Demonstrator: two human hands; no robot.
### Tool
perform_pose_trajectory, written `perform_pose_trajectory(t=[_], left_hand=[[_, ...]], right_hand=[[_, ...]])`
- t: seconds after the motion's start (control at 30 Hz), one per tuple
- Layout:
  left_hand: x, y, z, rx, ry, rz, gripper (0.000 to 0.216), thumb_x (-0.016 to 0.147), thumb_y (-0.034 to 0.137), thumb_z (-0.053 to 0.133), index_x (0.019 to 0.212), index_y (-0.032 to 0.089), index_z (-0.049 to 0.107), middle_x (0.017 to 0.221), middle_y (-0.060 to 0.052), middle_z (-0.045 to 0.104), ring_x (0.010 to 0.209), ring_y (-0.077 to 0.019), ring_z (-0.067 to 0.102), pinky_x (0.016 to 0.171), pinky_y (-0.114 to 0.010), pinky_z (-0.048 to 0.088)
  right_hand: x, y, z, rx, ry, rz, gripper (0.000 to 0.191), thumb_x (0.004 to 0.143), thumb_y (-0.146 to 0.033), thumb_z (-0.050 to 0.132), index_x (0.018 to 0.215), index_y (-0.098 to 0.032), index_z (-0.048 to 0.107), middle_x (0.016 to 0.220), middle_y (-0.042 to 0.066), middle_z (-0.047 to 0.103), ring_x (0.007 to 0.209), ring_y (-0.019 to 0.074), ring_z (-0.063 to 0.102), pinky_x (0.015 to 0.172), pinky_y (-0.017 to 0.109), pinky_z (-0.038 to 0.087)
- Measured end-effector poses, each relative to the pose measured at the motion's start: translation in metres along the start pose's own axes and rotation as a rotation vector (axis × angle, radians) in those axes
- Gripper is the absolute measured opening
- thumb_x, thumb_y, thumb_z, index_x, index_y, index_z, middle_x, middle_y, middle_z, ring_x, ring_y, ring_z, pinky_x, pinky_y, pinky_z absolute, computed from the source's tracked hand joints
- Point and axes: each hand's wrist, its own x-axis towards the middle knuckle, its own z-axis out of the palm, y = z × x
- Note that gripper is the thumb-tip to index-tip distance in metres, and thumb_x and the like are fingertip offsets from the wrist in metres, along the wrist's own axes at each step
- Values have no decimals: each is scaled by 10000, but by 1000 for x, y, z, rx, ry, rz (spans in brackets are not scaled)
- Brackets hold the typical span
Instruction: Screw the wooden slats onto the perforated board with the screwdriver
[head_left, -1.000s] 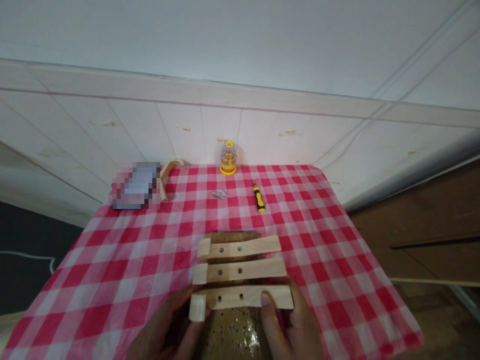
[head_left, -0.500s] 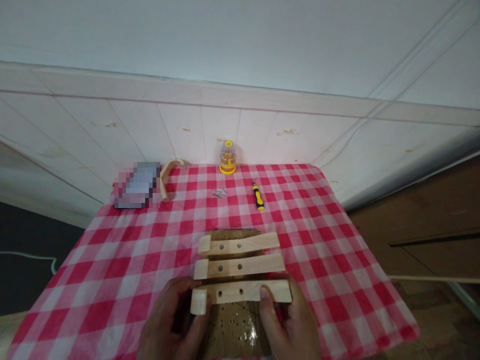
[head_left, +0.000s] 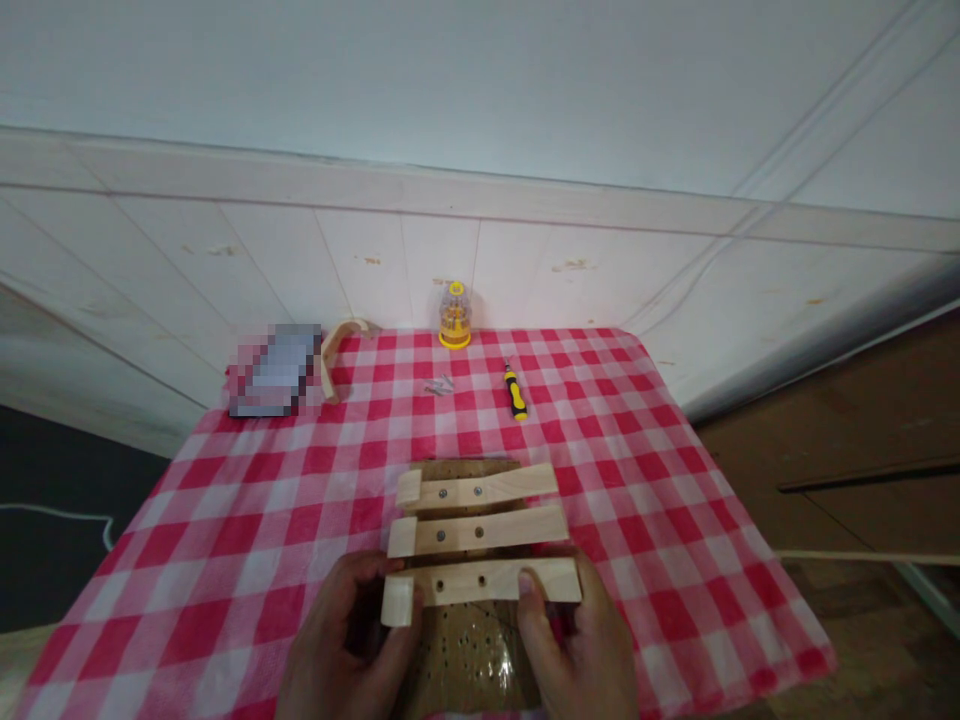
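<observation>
Both my hands grip the nearest wooden hook (head_left: 502, 582), a pale curved strip with two dark holes or screws, lying across a brown board (head_left: 465, 650) dotted with small holes. At its left end, the fingers and thumb of my left hand (head_left: 337, 635) close round the raised tip. My right hand (head_left: 589, 635) presses its thumb on top of the right end, the other fingers out of sight behind. Beyond it, a middle wooden hook (head_left: 517, 526) and a far wooden hook (head_left: 521, 484) cross the board, each with two screw heads showing.
A yellow-black screwdriver (head_left: 515, 394) and several loose screws (head_left: 439, 385) lie on the checked tablecloth (head_left: 652, 480). Against the wall stands a clear, yellow-based bit case (head_left: 454, 318). Back left are another wooden hook (head_left: 328, 362) and a blurred phone-like device (head_left: 276, 372).
Hardly anything differs. The near hook's right end has shifted very slightly away from me and left, with both hands keeping their grip.
</observation>
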Motion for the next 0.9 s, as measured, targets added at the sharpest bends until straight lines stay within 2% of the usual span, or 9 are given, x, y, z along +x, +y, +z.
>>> perform_pose_trajectory(t=[0.23,0.37,0.57,0.73,0.9], left_hand=[[2,7,1,8,-1,-46,431,679,603,752,833,219,633,733,-23,754,627,-216,720,477,-238,566],[2,1,2,-15,51,-110,455,668,614,759,850,219,627,722,-17,750,614,-223,723,481,-254,574],[4,-10,-2,-51,-81,-187,481,699,612,738,908,200,605,825,-59,766,716,-262,747,568,-316,614],[1,0,0,-12,-38,-196,500,687,627,733,918,203,601,818,-44,740,708,-242,722,561,-296,591],[1,10,2,-33,-40,-187,442,685,588,745,853,209,591,765,-35,713,719,-238,704,583,-289,578]], right_hand=[[0,5,-4,-61,-59,-24,193,942,-358,514,1005,-192,591,887,69,734,806,208,711,689,285,550],[-1,7,-6,-112,-59,-25,184,937,-349,528,1005,-190,591,907,72,732,825,213,716,706,291,559],[-1,8,-7,-117,-70,-50,149,939,-324,528,983,-196,588,884,70,731,811,207,719,689,276,561],[-2,11,-5,-104,-92,-29,200,941,-379,515,991,-197,580,864,69,731,787,214,716,672,287,555],[-2,9,1,-94,-8,12,235,925,-419,507,963,-202,589,853,62,722,773,218,698,675,302,533]])
